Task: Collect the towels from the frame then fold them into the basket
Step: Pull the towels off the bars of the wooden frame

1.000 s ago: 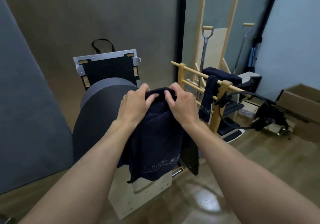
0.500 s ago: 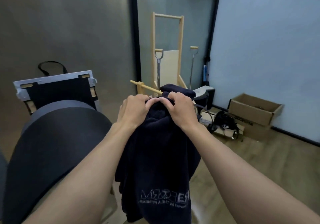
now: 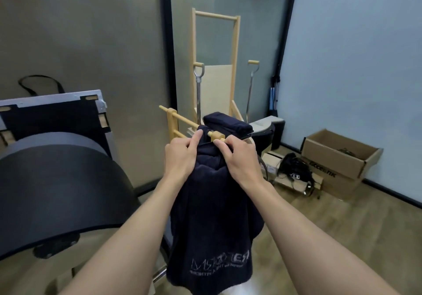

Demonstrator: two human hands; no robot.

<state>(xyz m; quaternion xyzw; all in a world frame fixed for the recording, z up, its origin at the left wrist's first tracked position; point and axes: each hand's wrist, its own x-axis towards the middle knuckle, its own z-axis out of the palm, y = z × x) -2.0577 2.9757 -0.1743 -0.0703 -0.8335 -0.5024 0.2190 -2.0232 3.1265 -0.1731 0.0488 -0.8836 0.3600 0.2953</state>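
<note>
left hand (image 3: 181, 156): pinching top edge of navy towel (image 3: 212, 221) | right hand (image 3: 239, 157): gripping same edge | towel hangs in front of wooden frame (image 3: 173, 121) | second towel (image 3: 226, 123) draped on frame

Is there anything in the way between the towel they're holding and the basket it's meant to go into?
I can't tell: no basket shows in this view. Both the left hand and the right hand grip the dark towel in front of the wooden rack, where another towel lies.
</note>
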